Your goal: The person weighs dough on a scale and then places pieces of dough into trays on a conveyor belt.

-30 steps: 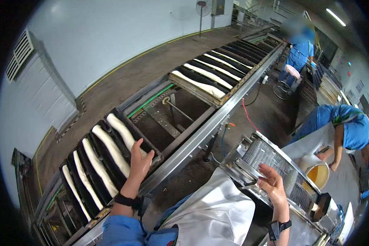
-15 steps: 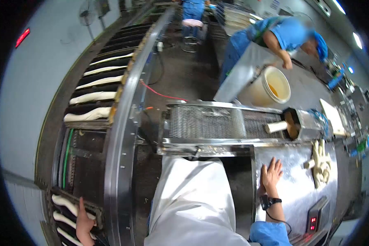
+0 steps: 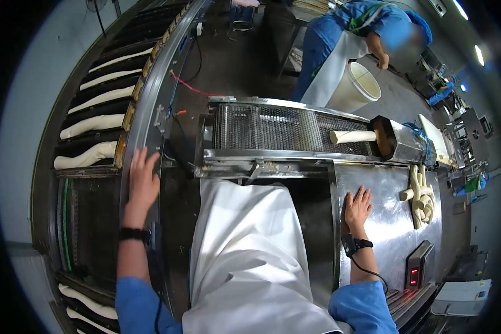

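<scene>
My left hand (image 3: pixel 143 181), fingers spread, is at the metal side rail (image 3: pixel 136 125) of the tray line on the left; it holds nothing. Just beyond it, a long dough strip (image 3: pixel 86 155) lies in the nearest dark tray, with more strips in trays behind. Palm down, my right hand (image 3: pixel 358 209) rests flat on the steel table (image 3: pixel 384 245), also holding nothing. A thick dough roll (image 3: pixel 350 137) sticks out of a metal outlet (image 3: pixel 398 139) onto the mesh conveyor (image 3: pixel 267 128) in front of me. A heap of dough pieces (image 3: pixel 421 199) sits right of my right hand.
Across the conveyor, a person in blue (image 3: pixel 339 47) bends over a white bucket (image 3: pixel 359 86), gripping its handle. A scale (image 3: pixel 419 266) with red digits stands on the table's near right. More dough strips (image 3: pixel 86 300) lie in trays at lower left.
My left hand has moved from the lower-left trays up and right to the rail. The dough roll reaches farther out along the mesh. My right hand stays flat on the table.
</scene>
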The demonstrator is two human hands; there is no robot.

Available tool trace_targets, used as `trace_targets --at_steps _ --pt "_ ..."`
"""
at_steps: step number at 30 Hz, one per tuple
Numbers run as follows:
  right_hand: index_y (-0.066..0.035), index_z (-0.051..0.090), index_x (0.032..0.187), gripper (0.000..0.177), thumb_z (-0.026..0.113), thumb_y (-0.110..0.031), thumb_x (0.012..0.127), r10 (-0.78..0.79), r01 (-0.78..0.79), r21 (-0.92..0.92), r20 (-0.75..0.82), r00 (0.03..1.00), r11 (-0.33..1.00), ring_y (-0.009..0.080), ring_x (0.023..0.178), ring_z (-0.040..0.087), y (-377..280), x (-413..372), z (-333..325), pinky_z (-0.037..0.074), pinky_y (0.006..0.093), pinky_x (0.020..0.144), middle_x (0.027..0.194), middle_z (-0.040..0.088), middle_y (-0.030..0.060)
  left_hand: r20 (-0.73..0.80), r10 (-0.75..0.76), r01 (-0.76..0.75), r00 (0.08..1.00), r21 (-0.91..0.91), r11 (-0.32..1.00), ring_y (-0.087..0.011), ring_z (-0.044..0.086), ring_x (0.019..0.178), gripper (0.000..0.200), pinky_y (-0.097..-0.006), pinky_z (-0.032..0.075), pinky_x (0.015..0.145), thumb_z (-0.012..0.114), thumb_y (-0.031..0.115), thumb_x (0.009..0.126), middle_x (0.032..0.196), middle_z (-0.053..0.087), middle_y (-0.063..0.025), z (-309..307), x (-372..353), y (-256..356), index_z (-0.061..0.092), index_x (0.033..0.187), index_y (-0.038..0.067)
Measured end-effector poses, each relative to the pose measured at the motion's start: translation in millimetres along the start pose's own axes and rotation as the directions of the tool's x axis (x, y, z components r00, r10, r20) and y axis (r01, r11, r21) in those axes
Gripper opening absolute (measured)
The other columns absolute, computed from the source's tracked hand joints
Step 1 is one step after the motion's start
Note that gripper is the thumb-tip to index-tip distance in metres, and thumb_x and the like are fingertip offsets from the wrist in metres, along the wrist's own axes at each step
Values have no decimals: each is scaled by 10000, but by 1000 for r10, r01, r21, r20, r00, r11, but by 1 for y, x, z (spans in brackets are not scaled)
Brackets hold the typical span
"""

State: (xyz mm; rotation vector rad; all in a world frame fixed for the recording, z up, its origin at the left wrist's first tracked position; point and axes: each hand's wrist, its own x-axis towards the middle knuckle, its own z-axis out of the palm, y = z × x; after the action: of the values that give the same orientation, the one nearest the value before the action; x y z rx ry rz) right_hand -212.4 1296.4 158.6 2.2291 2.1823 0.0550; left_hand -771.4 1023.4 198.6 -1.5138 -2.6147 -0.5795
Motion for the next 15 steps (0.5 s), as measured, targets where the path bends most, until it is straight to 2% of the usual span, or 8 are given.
trace_targets --at_steps 1,3,10,12,15 --pt "-100 203 1547 713 340 -525 992 -5 5 -14 5 1000 1000 355 1486 143 1 -3 1 124 539 1180 1599 174 201 10 -10 10 1000 -8 1000 -369 326 1405 503 -450 288 1158 614 -57 776 1474 405 -189 4 7 -9 592 1260 77" --pt "-94 206 1545 717 333 -533 993 6 -6 2 0 1000 1000 358 1483 148 2 -8 -1 139 534 1178 1598 178 198 -43 120 -117 992 59 991 -354 347 1394 475 -435 299 1153 603 -53 770 1458 425 -188 12 21 -22 604 1233 56" --pt "-86 199 1545 724 301 -545 995 49 -49 -39 13 999 998 353 1486 139 4 -8 6 133 554 1171 1598 173 201 -113 109 -113 988 -37 993 -344 395 1362 411 -426 342 1127 588 -36 771 1429 462 -186 22 48 -29 633 1174 30" --pt "-90 179 1549 735 282 -558 991 65 -65 0 24 998 998 351 1490 119 4 -6 8 127 560 1168 1602 152 202 -134 86 -92 987 -44 995 -341 422 1342 374 -420 361 1113 589 -9 782 1404 489 -187 20 53 -26 643 1151 17" --pt "-95 163 1552 744 274 -566 988 85 -85 25 25 996 996 353 1493 104 8 -2 14 126 559 1168 1606 133 203 -134 53 -61 990 -57 996 -343 433 1330 370 -421 377 1096 626 60 820 1423 484 -162 34 64 -38 630 1190 56"
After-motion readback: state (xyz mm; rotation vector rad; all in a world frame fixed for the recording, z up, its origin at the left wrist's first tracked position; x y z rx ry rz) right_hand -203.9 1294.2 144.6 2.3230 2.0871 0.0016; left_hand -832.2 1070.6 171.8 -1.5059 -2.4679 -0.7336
